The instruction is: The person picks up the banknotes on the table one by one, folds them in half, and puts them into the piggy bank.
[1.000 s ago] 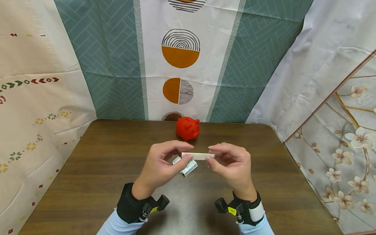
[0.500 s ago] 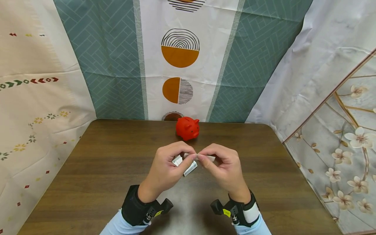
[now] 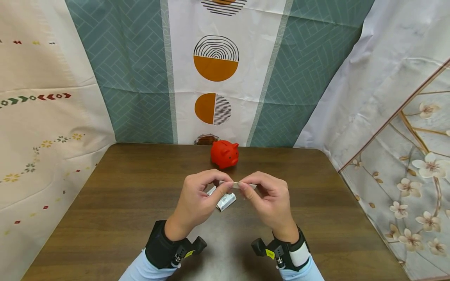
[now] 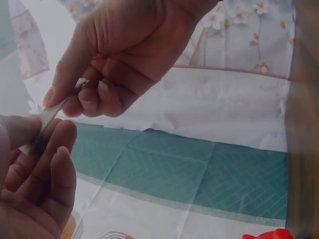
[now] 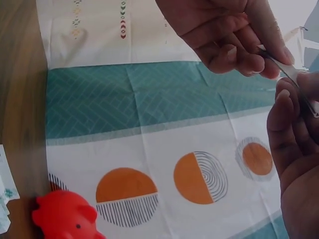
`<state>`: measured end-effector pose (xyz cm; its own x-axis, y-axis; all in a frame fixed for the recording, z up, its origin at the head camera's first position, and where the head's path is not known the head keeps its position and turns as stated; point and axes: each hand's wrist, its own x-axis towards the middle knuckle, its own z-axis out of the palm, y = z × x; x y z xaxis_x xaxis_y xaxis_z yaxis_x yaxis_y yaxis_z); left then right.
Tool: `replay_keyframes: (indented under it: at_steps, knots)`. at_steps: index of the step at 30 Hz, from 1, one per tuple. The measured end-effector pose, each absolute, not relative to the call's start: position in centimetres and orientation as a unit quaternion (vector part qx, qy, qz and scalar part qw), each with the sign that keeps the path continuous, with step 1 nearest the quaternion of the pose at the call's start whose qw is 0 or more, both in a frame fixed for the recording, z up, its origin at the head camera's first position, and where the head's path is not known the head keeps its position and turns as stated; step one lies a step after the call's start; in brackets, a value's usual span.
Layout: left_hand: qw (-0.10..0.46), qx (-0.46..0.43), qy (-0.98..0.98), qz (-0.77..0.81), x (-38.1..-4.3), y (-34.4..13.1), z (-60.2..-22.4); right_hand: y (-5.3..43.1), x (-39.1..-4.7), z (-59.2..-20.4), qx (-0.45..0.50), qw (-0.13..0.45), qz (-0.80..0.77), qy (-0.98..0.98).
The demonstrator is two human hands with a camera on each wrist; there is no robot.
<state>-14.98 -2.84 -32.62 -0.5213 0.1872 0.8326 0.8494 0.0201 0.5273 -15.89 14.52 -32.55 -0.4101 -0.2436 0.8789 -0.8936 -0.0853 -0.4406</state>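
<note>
A narrow, pale folded strip of paper (image 3: 236,185) is stretched between the two hands, above the table. The left hand (image 3: 197,201) pinches its left part between thumb and index finger. With thumb and forefinger the right hand (image 3: 270,199) pinches the right part, its fingertips close to the left ones. In the left wrist view the paper strip (image 4: 49,117) slants between both thumbs and shows a dark edge. Below the left fingers, a whitish folded paper (image 3: 226,201) with faint greenish print lies on the table, partly hidden by that hand.
Behind the hands a red piggy bank (image 3: 224,154) stands near the far edge of the brown wooden table (image 3: 147,175). Patterned cloths (image 3: 140,78) hang behind the table and at both sides.
The hands have come closer together, fingertips moving from the strip's ends toward its middle. The strip now looks narrower between them. The piggy bank and the paper on the table have stayed put.
</note>
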Motion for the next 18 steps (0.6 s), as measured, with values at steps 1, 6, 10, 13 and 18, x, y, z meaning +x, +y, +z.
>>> replay_keyframes:
  at_steps: [1, 6, 10, 13, 18]
  knots:
    - [0.283, -0.396, -0.653, -0.580, -14.95, -2.86, -32.60, 14.53, -15.89, -32.55, 0.464, 0.285, 0.572, -0.613]
    - [0.274, -0.388, -0.642, -0.602, -14.92, -3.01, -32.53, 14.64, -16.04, -32.63, 0.466, 0.287, 0.589, -0.595]
    - [0.279, -0.382, -0.643, -0.602, -14.94, -3.14, -32.48, 14.78, -16.18, -32.77, 0.464, 0.288, 0.594, -0.591]
    - [0.272, -0.386, -0.638, -0.608, -14.95, -3.15, -32.48, 14.90, -16.24, -32.87, 0.457, 0.295, 0.597, -0.590]
    - [0.276, -0.380, -0.640, -0.609, -14.89, -3.30, -32.41, 15.19, -16.43, -33.02, 0.458, 0.290, 0.604, -0.585]
